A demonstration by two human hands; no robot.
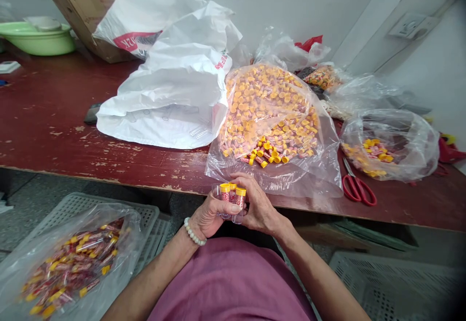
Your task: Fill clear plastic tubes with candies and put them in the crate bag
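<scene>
My left hand point(208, 214), with a pale bead bracelet at the wrist, is closed around several small clear plastic tubes point(238, 218). Yellow-capped pieces with red-and-white labels point(225, 194) sit in the tops of these tubes. Against their other side, my right hand point(257, 204) has its fingers curled round the same bunch; its fingertips are partly hidden. Just beyond my hands lies an open clear plastic bag point(324, 165) full of loose yellow-capped pieces point(269, 102), some spilling toward its mouth. Left of it, a white sack point(163, 83) lies with its mouth toward me.
Red-handled scissors point(358, 190) and a smaller clear bag point(418, 141) of capped pieces lie at right on the worn red table point(51, 117). Below left, a bag of filled tubes point(76, 267) rests on a grey crate point(145, 214). A green basin point(40, 42) stands far left.
</scene>
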